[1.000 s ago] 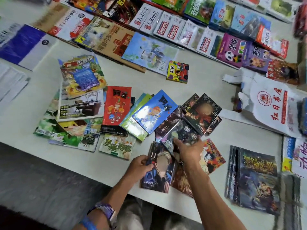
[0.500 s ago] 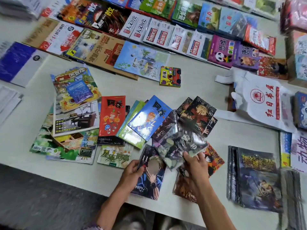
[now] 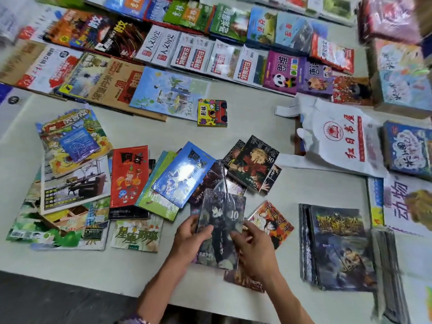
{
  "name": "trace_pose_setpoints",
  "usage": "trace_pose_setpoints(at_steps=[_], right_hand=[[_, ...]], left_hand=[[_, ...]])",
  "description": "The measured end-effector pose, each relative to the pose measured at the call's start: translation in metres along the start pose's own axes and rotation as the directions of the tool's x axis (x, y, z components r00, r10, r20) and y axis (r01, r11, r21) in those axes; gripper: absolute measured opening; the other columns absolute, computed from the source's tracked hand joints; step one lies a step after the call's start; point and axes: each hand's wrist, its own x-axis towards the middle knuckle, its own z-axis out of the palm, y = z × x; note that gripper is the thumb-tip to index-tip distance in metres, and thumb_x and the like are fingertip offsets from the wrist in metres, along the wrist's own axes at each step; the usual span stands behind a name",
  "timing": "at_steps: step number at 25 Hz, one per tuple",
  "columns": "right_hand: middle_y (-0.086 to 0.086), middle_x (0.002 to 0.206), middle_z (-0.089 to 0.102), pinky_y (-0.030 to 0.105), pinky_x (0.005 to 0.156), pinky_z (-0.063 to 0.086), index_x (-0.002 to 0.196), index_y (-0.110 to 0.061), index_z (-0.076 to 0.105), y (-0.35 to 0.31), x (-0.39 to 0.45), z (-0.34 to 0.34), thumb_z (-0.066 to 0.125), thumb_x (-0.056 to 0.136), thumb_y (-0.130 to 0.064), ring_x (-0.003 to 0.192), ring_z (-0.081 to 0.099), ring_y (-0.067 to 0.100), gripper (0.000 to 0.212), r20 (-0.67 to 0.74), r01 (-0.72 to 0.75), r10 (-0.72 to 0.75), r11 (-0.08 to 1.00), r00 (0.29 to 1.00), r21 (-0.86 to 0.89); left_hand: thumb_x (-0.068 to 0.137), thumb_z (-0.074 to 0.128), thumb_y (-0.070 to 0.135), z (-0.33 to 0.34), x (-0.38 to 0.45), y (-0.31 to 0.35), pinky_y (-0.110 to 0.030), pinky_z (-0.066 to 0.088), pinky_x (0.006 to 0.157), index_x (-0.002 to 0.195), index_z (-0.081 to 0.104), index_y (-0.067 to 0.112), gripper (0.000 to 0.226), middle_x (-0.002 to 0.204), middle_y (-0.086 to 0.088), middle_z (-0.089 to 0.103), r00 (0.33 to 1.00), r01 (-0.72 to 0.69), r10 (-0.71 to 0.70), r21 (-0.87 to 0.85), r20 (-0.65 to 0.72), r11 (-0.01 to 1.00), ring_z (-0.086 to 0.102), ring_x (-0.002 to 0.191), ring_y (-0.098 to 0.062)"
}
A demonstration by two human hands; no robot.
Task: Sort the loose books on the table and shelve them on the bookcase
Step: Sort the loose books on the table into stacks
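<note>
A dark manga volume marked 10 (image 3: 222, 220) lies on top of another dark volume near the table's front edge. My left hand (image 3: 189, 239) grips the left edge of this small stack and my right hand (image 3: 254, 249) grips its right edge. Around them lie more loose books: a dark volume marked 30 (image 3: 253, 162), an orange manga (image 3: 271, 223), a blue wrapped book (image 3: 184, 171), a red book (image 3: 129, 176) and a green-titled book (image 3: 138, 235). No bookcase is in view.
Rows of books and magazines (image 3: 182, 54) cover the far side of the white table (image 3: 257, 118). A white printed plastic bag (image 3: 339, 141) lies at the right. A stack of dark books (image 3: 339, 246) sits at the front right. Magazines (image 3: 70, 174) overlap at the left.
My right hand has carried the volume marked 10 towards me and laid it over the volume in my left hand. Both hands now hold the stack.
</note>
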Motion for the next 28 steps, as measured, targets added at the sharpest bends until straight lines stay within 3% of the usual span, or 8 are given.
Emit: trace_pose_setpoints(at_steps=[5, 8, 11, 14, 17, 20, 25, 28], right_hand=[[0.009, 0.132, 0.066, 0.048, 0.091, 0.058, 0.138, -0.012, 0.051, -0.020, 0.088, -0.057, 0.063, 0.096, -0.039, 0.100, 0.070, 0.025, 0.052, -0.256, -0.104, 0.074, 0.989, 0.964, -0.106], [0.016, 0.129, 0.062, 0.051, 0.099, 0.052, 0.130, -0.006, 0.052, -0.028, 0.155, -0.075, 0.059, 0.082, -0.073, 0.114, 0.060, 0.033, 0.083, -0.250, -0.209, 0.126, 0.917, 0.960, -0.341], [0.021, 0.139, 0.050, 0.055, 0.106, 0.045, 0.135, -0.002, 0.049, -0.033, 0.189, -0.069, 0.060, 0.057, -0.093, 0.127, 0.049, 0.037, 0.120, -0.200, -0.337, 0.289, 0.899, 0.936, -0.280], [0.017, 0.159, 0.026, 0.057, 0.118, 0.031, 0.149, -0.007, 0.034, -0.021, 0.204, -0.057, 0.077, 0.059, -0.077, 0.147, 0.025, 0.038, 0.122, -0.167, -0.299, 0.272, 0.939, 0.948, -0.171], [0.012, 0.127, 0.059, 0.052, 0.096, 0.056, 0.123, -0.012, 0.052, -0.013, 0.209, -0.062, 0.088, 0.038, -0.071, 0.116, 0.061, 0.032, 0.110, -0.224, -0.281, 0.280, 0.959, 0.933, 0.028], [0.010, 0.112, 0.067, 0.048, 0.081, 0.062, 0.117, -0.014, 0.052, -0.018, 0.203, -0.062, 0.095, 0.059, -0.039, 0.094, 0.070, 0.027, 0.077, -0.209, -0.269, 0.289, 0.956, 0.934, 0.119], [0.012, 0.151, 0.036, 0.060, 0.113, 0.035, 0.143, -0.010, 0.038, -0.030, 0.195, -0.048, 0.081, 0.062, -0.069, 0.143, 0.031, 0.035, 0.109, -0.220, -0.313, 0.284, 0.943, 0.933, -0.111], [0.006, 0.128, 0.058, 0.055, 0.101, 0.049, 0.120, -0.020, 0.056, -0.019, 0.210, -0.053, 0.073, 0.014, -0.092, 0.124, 0.054, 0.033, 0.129, -0.253, -0.281, 0.273, 0.960, 0.928, 0.005]], left_hand=[[0.095, 0.062, 0.011, 0.011, 0.023, 0.024, -0.026, 0.050, 0.047, 0.121, 0.055, 0.017, 0.028, 0.110, -0.007, 0.070, 0.987, -0.075, 0.076, 0.017, -0.141, 0.997, 0.058, 0.064, -0.018], [0.097, 0.058, 0.006, 0.009, 0.030, 0.022, -0.054, 0.053, 0.076, 0.120, 0.055, 0.013, 0.024, 0.107, -0.013, 0.067, 0.986, -0.029, 0.023, -0.035, -0.167, 0.999, 0.053, 0.072, -0.020], [0.096, 0.058, 0.006, 0.009, 0.031, 0.018, -0.062, 0.048, 0.082, 0.123, 0.056, 0.010, 0.027, 0.107, -0.013, 0.067, 0.987, -0.001, -0.006, -0.046, -0.163, 0.999, 0.055, 0.070, -0.016], [0.096, 0.059, 0.006, 0.008, 0.036, 0.014, -0.044, 0.052, 0.062, 0.124, 0.057, 0.011, 0.029, 0.099, -0.002, 0.069, 0.984, -0.014, 0.003, -0.063, -0.176, 0.998, 0.061, 0.077, -0.017], [0.094, 0.062, 0.007, 0.006, 0.039, 0.012, -0.027, 0.046, 0.059, 0.119, 0.060, 0.019, 0.028, 0.102, -0.001, 0.072, 0.981, 0.013, -0.033, -0.105, -0.190, 0.994, 0.066, 0.084, -0.017], [0.094, 0.062, 0.007, 0.008, 0.035, 0.015, -0.019, 0.042, 0.044, 0.115, 0.060, 0.021, 0.025, 0.101, 0.001, 0.071, 0.982, 0.025, -0.045, -0.110, -0.183, 0.994, 0.065, 0.079, -0.014], [0.094, 0.060, 0.002, 0.010, 0.035, 0.020, -0.019, 0.049, 0.052, 0.112, 0.060, 0.019, 0.025, 0.096, 0.004, 0.070, 0.982, 0.027, -0.048, -0.117, -0.184, 0.993, 0.065, 0.082, -0.010], [0.094, 0.060, 0.000, 0.010, 0.038, 0.017, -0.017, 0.050, 0.054, 0.106, 0.060, 0.020, 0.024, 0.096, 0.002, 0.070, 0.979, 0.025, -0.050, -0.125, -0.200, 0.992, 0.065, 0.081, -0.010]])
